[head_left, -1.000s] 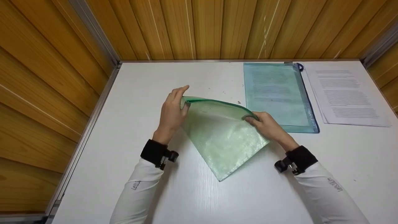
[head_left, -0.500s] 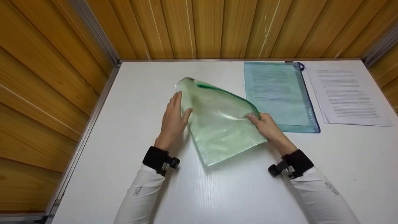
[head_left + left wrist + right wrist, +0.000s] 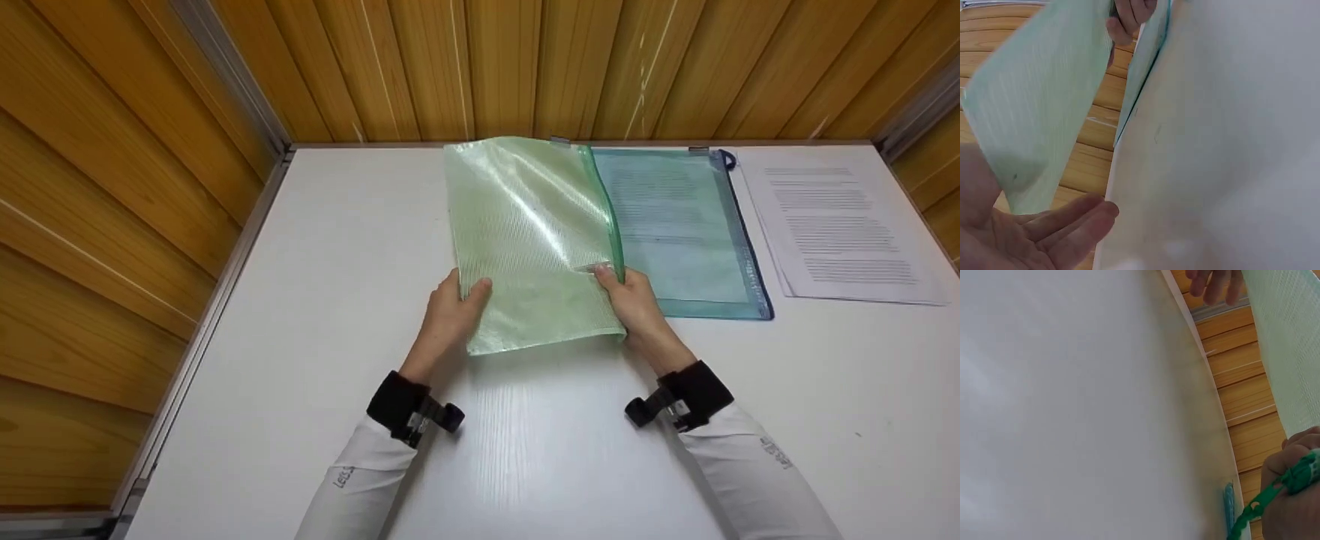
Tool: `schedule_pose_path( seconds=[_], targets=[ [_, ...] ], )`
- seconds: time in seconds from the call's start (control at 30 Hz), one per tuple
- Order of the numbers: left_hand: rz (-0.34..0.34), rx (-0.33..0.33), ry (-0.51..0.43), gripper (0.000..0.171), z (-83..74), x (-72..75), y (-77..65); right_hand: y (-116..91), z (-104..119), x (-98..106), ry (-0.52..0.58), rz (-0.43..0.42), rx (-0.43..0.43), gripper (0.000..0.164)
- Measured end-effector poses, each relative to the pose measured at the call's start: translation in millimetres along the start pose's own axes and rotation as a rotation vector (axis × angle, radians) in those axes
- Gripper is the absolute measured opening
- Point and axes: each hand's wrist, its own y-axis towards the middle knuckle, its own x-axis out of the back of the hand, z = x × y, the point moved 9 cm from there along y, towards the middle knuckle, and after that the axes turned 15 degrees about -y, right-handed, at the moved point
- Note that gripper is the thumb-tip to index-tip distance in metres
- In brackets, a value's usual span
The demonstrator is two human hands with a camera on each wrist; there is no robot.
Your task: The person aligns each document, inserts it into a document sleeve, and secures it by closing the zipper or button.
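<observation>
A pale green, translucent mesh zip pouch (image 3: 525,217) is held up over the table, its darker green zip edge on the right. My right hand (image 3: 637,304) grips the lower part of that edge, thumb on the front. My left hand (image 3: 452,315) is at the lower left edge, thumb in front and fingers behind. In the left wrist view, the left fingers (image 3: 1072,225) are straight and spread away from the pouch, with its corner between thumb and palm. A green zip-end loop (image 3: 1261,506) dangles by the right hand in the right wrist view.
Flat at the back right lies a blue-green zip pouch (image 3: 667,225) with printed paper inside, partly overlapped by the green one. Beside it are loose printed sheets (image 3: 847,232). Wood-panelled walls (image 3: 420,67) border the white table (image 3: 337,247).
The green pouch has been turned from a slanted position to nearly upright, its zip edge swinging from the top to the right. My left hand has moved down and right along its edge.
</observation>
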Motion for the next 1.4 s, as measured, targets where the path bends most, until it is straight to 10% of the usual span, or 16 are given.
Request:
schedule_pose_path(
  seconds=[0.17, 0.3, 0.73, 0.97, 1.4],
  targets=[
    [0.0, 0.02, -0.256, 0.049, -22.2, -6.9, -13.5, 0.1, 2.9, -7.8, 0.037, -0.056, -0.006, 0.032],
    [-0.032, 0.002, -0.27, 0.05, -22.5, -1.0, -8.9, -0.7, 5.9, -12.2, 0.056, -0.073, -0.005, 0.032],
    [-0.06, -0.081, -0.097, 0.043, 10.6, 28.3, 21.9, -0.1, 15.7, -17.4, -0.105, -0.017, 0.075, 0.049],
    [-0.072, 0.03, -0.048, 0.045, 15.2, 39.5, 23.5, -1.7, 18.7, -23.3, -0.234, 0.093, 0.125, 0.074],
    [-0.129, 0.122, 0.299, 0.046, 65.4, 57.9, 54.8, 2.1, 16.9, -29.6, -0.457, 0.198, 0.156, 0.048]
  ],
)
